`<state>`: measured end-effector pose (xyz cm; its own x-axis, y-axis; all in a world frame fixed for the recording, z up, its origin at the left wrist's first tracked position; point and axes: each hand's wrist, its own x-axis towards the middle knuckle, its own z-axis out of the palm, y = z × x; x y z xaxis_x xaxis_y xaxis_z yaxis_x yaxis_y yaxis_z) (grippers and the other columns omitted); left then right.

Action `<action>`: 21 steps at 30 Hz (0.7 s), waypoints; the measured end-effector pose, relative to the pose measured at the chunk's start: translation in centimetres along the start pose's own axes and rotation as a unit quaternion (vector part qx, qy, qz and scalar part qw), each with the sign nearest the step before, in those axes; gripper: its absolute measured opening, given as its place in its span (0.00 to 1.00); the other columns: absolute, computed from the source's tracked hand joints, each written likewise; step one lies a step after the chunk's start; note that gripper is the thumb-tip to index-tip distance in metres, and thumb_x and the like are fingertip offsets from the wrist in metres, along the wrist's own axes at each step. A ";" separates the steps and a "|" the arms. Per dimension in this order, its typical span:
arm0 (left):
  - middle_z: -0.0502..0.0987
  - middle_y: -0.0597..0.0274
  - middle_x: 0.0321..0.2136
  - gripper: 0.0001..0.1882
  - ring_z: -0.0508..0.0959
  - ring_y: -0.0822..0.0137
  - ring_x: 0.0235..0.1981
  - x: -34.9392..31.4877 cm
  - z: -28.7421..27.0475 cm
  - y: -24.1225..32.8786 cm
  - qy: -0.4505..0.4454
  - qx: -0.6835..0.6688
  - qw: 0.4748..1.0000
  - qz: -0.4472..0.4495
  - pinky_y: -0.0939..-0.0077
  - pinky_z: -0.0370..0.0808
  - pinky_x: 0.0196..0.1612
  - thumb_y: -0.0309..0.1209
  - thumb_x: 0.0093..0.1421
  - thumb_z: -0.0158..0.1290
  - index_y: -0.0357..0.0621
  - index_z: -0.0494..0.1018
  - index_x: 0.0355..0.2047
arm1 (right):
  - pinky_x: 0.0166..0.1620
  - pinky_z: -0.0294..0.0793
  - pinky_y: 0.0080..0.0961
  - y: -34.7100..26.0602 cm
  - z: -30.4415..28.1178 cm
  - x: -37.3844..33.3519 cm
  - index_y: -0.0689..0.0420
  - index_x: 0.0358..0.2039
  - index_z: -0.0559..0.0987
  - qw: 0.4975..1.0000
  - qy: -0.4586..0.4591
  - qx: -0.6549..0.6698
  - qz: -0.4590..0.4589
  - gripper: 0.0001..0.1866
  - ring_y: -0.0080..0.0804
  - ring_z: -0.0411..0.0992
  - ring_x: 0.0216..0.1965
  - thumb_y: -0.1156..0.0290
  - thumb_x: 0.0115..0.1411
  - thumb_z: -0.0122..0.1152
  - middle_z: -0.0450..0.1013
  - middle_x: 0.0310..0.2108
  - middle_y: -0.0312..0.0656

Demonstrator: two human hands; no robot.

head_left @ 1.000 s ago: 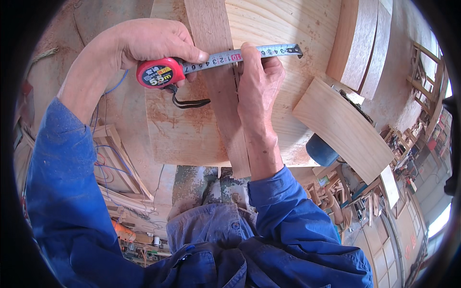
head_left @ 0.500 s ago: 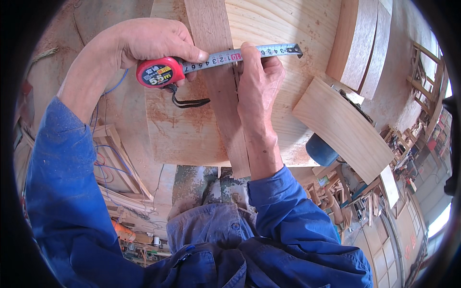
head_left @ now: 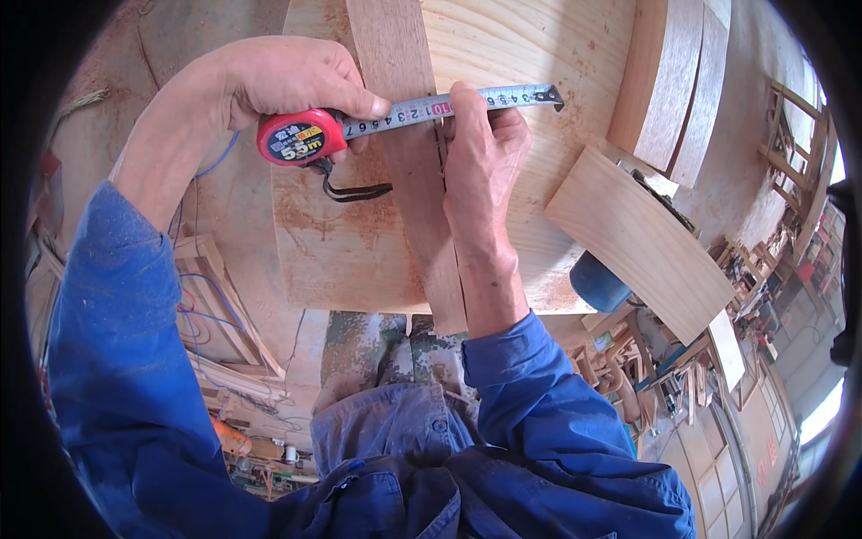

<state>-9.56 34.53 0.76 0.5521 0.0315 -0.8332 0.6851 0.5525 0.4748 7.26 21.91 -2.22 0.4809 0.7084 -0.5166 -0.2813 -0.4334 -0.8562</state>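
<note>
We hold the red tape measure (head_left: 301,136) in our left hand (head_left: 278,81), fingers wrapped tight around its case and the thumb pressed on the blade where it leaves the housing. The steel blade (head_left: 467,101) runs from the case toward the right, its long axis crossing the narrow wooden slat (head_left: 409,162) at a right angle, and its end hook (head_left: 555,95) sits on the pale board (head_left: 521,54) past the slat's right edge. Our right hand (head_left: 480,171) lies along that right edge, fingers together and pressed down just under the blade, so it is the nearer hand to the reading. A black wrist loop (head_left: 355,190) dangles below the case. A curved plywood piece (head_left: 637,242) rests at the board's right edge.
</note>
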 end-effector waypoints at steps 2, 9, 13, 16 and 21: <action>0.79 0.61 0.20 0.24 0.79 0.74 0.20 -0.4 0.1 0.0 0.011 0.009 1.000 -0.002 0.80 0.76 0.23 0.44 0.68 0.56 0.33 0.79 0.25 | 0.25 0.61 0.24 0.0 0.0 -0.1 0.64 0.19 0.73 1.000 -0.007 -0.004 0.009 0.18 0.16 0.60 0.22 0.69 0.65 0.59 0.68 0.16 0.32; 0.79 0.62 0.20 0.23 0.78 0.75 0.20 -0.5 0.6 0.9 0.050 0.062 0.997 -0.017 0.79 0.76 0.23 0.43 0.67 0.56 0.35 0.79 0.25 | 0.27 0.61 0.20 -1.1 -1.1 -0.4 0.58 0.25 0.76 0.998 -0.057 -0.006 0.033 0.17 0.17 0.62 0.23 0.60 0.67 0.62 0.69 0.20 0.31; 0.79 0.61 0.20 0.23 0.79 0.74 0.19 -0.9 0.3 0.6 0.032 0.025 0.999 -0.029 0.78 0.77 0.23 0.44 0.67 0.57 0.35 0.79 0.25 | 0.28 0.62 0.20 -1.2 -1.4 -0.7 0.57 0.27 0.77 0.994 -0.085 -0.019 0.059 0.17 0.18 0.62 0.23 0.57 0.67 0.61 0.69 0.22 0.32; 0.80 0.60 0.21 0.23 0.79 0.73 0.19 -0.9 0.4 1.0 0.030 0.017 0.999 -0.038 0.78 0.77 0.23 0.45 0.66 0.58 0.34 0.79 0.26 | 0.28 0.62 0.20 -0.9 -1.5 -0.6 0.58 0.28 0.77 0.995 -0.086 -0.005 0.040 0.18 0.19 0.62 0.23 0.56 0.67 0.61 0.68 0.21 0.32; 0.80 0.59 0.22 0.23 0.79 0.73 0.20 -0.9 0.1 0.8 0.011 0.020 0.999 -0.038 0.78 0.78 0.24 0.45 0.66 0.58 0.33 0.80 0.28 | 0.31 0.67 0.21 -0.7 -1.7 -2.7 0.63 0.32 0.77 0.994 -0.047 -0.102 -0.018 0.17 0.20 0.65 0.25 0.60 0.67 0.61 0.71 0.23 0.35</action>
<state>-9.46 34.82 1.88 0.4870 0.0094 -0.8734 0.7433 0.5206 0.4201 7.60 19.32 -0.17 0.4049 0.7706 -0.4921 -0.0866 -0.5035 -0.8597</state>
